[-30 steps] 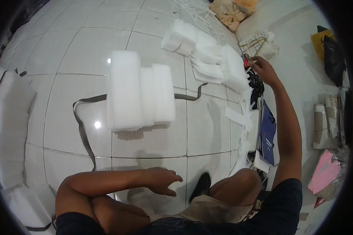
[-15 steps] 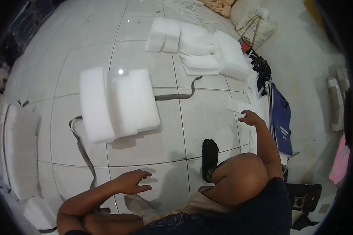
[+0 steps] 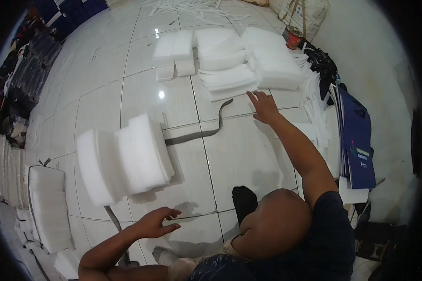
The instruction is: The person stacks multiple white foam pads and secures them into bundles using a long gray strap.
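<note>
My right hand (image 3: 265, 107) reaches forward with its fingers apart, holding nothing, at the near edge of a stack of white foam sheets (image 3: 227, 80). Whether a fingertip touches that stack I cannot tell. My left hand (image 3: 158, 222) hovers above the floor tiles, thumb and fingers spread and nothing in them. Just beyond it, a bundle of white foam sheets (image 3: 143, 154) lies across a dark grey strap (image 3: 190, 137). One strap end runs right in a curve; the other comes out on the near side, partly behind my left forearm.
More white foam stacks (image 3: 274, 61) stand at the far right, with loose white strips (image 3: 316, 100) beside them. Blue bags (image 3: 356, 136) lean along the right wall. A strapped white foam bundle (image 3: 49, 206) stands at left. My dark-socked foot (image 3: 244, 202) rests on the tiles.
My right hand has moved forward and left, from a white strip at the right to the far foam stacks. The view has shifted; my left hand stays low and spread.
</note>
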`<state>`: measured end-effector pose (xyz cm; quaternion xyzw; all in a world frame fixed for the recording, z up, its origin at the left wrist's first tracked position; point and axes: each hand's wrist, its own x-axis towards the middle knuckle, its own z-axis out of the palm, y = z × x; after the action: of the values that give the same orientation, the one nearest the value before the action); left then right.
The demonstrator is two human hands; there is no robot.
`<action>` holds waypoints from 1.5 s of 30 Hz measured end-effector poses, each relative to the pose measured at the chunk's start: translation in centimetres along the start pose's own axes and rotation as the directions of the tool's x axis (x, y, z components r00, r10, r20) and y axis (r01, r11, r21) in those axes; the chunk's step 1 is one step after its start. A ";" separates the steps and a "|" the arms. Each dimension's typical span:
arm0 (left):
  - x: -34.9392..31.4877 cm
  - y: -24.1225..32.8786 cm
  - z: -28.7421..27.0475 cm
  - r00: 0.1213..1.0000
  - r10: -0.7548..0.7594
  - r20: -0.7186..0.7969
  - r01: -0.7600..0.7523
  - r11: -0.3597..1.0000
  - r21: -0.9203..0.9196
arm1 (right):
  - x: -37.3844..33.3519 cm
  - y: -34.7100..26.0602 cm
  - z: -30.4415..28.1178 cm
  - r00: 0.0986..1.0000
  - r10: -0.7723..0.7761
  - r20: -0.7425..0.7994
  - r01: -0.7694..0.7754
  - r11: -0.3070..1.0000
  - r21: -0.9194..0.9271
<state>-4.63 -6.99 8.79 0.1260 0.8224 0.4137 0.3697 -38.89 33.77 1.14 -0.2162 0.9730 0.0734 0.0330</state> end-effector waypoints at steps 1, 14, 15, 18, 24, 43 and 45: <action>0.1 0.3 0.0 1.000 -0.030 0.002 0.030 0.999 -0.012 | 1.7 -0.6 0.0 1.000 -0.015 -0.007 0.015 1.000 0.018; 13.2 7.5 0.4 0.999 0.031 -0.033 -0.031 0.999 -0.015 | 16.8 0.0 3.5 0.973 -0.160 0.166 0.190 0.964 -0.185; 14.5 7.9 0.4 0.996 0.039 -0.082 -0.037 0.999 0.031 | 17.3 0.3 4.2 0.974 -0.211 0.083 0.221 0.965 -0.140; 17.7 8.1 1.1 0.961 0.120 -0.247 -0.091 0.988 0.124 | 19.1 0.2 4.2 0.955 -0.293 0.043 0.292 0.956 0.024; 22.0 8.7 3.9 0.943 0.119 -0.310 -0.127 0.992 -0.005 | 19.6 3.3 6.3 0.963 -0.261 -0.072 0.270 0.940 0.210; 25.4 8.7 2.0 0.868 -0.097 -0.487 -0.155 0.879 -0.452 | 7.6 3.7 -1.7 0.925 -0.088 -0.369 0.340 0.622 0.705; 26.1 9.3 1.0 0.794 -0.069 -0.603 -0.201 0.908 -0.367 | 2.6 4.6 -3.3 0.963 -0.018 -0.271 0.256 0.392 0.884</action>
<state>-22.97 12.81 2.47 -0.0642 0.7852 0.6091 0.0912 -43.34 36.31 4.78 -0.2494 0.8305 -0.4961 0.0452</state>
